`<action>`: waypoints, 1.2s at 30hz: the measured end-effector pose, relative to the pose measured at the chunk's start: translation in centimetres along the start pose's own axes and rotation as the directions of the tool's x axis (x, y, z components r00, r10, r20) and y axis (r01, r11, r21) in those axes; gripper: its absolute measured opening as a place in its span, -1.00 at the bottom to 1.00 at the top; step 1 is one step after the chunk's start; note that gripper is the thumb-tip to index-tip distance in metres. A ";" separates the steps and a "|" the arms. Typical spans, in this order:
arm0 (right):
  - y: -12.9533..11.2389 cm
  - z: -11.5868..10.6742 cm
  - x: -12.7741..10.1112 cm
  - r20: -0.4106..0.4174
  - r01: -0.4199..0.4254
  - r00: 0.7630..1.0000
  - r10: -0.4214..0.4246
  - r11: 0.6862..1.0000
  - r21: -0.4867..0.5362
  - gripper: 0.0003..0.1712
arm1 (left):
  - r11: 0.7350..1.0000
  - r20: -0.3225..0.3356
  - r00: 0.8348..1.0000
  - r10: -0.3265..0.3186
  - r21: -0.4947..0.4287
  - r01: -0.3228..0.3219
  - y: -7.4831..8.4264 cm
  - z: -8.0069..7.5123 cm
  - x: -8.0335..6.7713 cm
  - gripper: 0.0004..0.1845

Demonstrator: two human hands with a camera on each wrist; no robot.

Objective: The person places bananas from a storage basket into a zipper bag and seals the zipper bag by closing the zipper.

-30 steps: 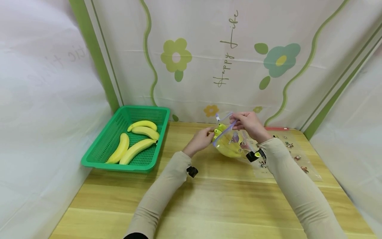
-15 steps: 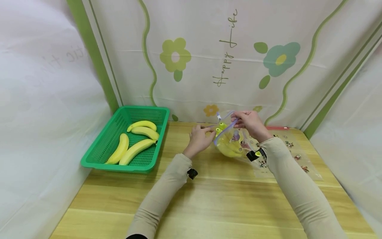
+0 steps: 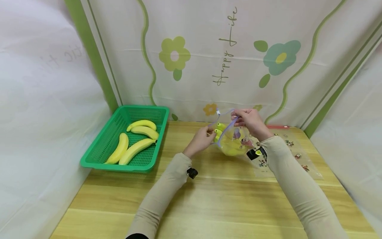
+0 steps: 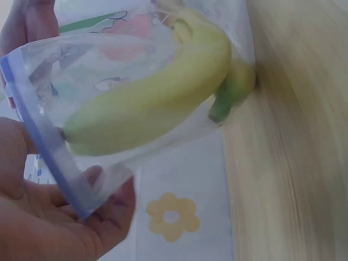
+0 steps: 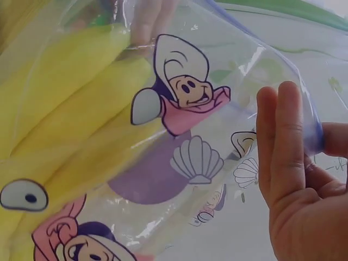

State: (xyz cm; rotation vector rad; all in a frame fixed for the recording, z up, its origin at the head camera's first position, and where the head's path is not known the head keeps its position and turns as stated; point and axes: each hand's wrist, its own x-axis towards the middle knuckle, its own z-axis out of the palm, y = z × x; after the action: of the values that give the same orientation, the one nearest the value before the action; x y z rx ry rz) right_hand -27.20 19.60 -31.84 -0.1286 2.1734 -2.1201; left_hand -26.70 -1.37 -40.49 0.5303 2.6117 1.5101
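4 bananas (image 3: 135, 152) in the green basket (image 3: 116, 168), more bananas (image 4: 157, 103) already bagged.
Left hand (image 3: 199, 141) and right hand (image 3: 250, 121), apart, pinch the unsealed rim of the clear bag (image 5: 157, 176).

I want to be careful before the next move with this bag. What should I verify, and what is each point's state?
1. Left grip holds the bag: ok.
2. Right grip holds it too: ok.
3. Bag mouth open: ok.
4. Bananas well below the mouth: not ok; one tip lies close to it.
5. Banana count inside: cannot tell; they overlap.
6. Basket apart from the bag: ok.
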 end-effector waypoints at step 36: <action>1.0 -0.1 -0.9 0.048 0.033 0.998 -0.037 0.995 0.090 -0.74 | 0.984 -0.004 0.995 -0.102 0.145 0.101 0.2 -15.3 -2.1 -0.71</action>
State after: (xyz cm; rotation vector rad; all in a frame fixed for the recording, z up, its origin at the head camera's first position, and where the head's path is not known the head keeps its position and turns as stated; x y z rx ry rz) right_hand -26.36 19.88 -32.84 -0.2108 2.0600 -2.2039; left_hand -28.29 -14.61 -32.67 0.4029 2.7148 1.2960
